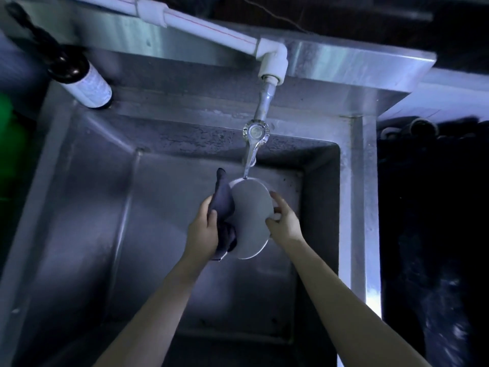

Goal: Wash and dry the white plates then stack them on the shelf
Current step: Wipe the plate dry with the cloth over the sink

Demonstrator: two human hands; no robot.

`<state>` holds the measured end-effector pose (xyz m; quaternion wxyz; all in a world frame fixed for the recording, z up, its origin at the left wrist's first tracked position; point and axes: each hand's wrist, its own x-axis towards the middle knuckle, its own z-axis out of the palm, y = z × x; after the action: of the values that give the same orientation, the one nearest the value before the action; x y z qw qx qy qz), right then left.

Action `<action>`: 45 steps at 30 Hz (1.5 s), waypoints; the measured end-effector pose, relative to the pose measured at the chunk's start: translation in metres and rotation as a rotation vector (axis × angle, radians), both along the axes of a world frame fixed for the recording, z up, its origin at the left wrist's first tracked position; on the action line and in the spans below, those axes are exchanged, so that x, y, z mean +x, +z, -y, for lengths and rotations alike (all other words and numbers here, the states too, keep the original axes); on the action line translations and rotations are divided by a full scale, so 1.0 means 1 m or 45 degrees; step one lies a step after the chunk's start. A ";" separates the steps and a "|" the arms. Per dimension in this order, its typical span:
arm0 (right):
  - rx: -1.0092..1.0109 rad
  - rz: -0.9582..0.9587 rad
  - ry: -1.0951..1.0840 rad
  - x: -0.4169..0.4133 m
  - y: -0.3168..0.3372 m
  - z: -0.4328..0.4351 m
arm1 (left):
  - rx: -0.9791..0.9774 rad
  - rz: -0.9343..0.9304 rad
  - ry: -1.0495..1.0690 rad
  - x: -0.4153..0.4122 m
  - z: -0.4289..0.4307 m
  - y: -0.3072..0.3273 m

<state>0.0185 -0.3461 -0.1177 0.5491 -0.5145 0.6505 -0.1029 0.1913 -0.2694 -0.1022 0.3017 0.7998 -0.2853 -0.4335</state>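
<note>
A round white ceramic plate is being held on its edge above the basin of a deep stainless steel sink, just under the spout of a chrome metal tap. It is being gripped at its right rim by the right hand, whose fingers are being curled round that edge. A dark purplish cloth is being pressed against the left side of the plate by the left hand, and the bunched cloth is being clasped in its closed fingers.

The plate is probably being held tilted near the spout so that water is being drained into the basin while the face is being rubbed. Whether water is flowing cannot be told. The washing step seems to be in hand. Drying and stacking are not yet done, and no shelf is being shown.
</note>
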 end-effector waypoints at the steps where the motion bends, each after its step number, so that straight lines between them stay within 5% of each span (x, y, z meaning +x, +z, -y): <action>1: 0.053 0.036 -0.038 -0.001 0.009 -0.006 | -0.019 0.009 0.002 0.005 -0.006 0.006; 8: 0.132 0.532 -0.302 -0.025 0.090 -0.066 | -0.180 0.246 -0.107 0.008 -0.045 0.077; 11: 0.088 0.736 -0.248 -0.025 0.127 -0.091 | -0.341 0.426 -0.554 -0.013 -0.064 0.122; 14: 0.019 0.878 -0.228 -0.030 0.160 -0.110 | -0.194 0.542 -1.063 -0.034 -0.087 0.152; 18: -0.007 0.994 -0.283 -0.046 0.194 -0.125 | -0.290 0.392 -1.165 -0.020 -0.096 0.196; 20: -0.025 1.029 -0.267 -0.050 0.211 -0.133 | -0.419 0.759 -1.228 -0.019 -0.094 0.216; 22: -0.081 1.055 -0.224 -0.052 0.226 -0.140 | -0.555 1.167 -1.259 -0.026 -0.095 0.234; 24: -0.150 1.071 -0.192 -0.056 0.241 -0.145 | -0.690 1.317 -1.255 -0.039 -0.100 0.239; 29: -0.252 1.104 -0.047 -0.063 0.273 -0.155 | -0.803 1.240 -1.138 -0.066 -0.092 0.255; 35: -0.332 1.220 -0.145 -0.098 0.310 -0.142 | -0.503 1.281 -0.848 -0.071 -0.089 0.272; 45: -0.239 1.241 -0.002 -0.113 0.317 -0.150 | -0.748 1.371 -0.882 -0.116 -0.080 0.292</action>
<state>-0.0948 -0.1959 0.1994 0.7405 -0.4534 0.3063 -0.3902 0.0753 -0.1899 0.1903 0.1666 0.6517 -0.7385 0.0464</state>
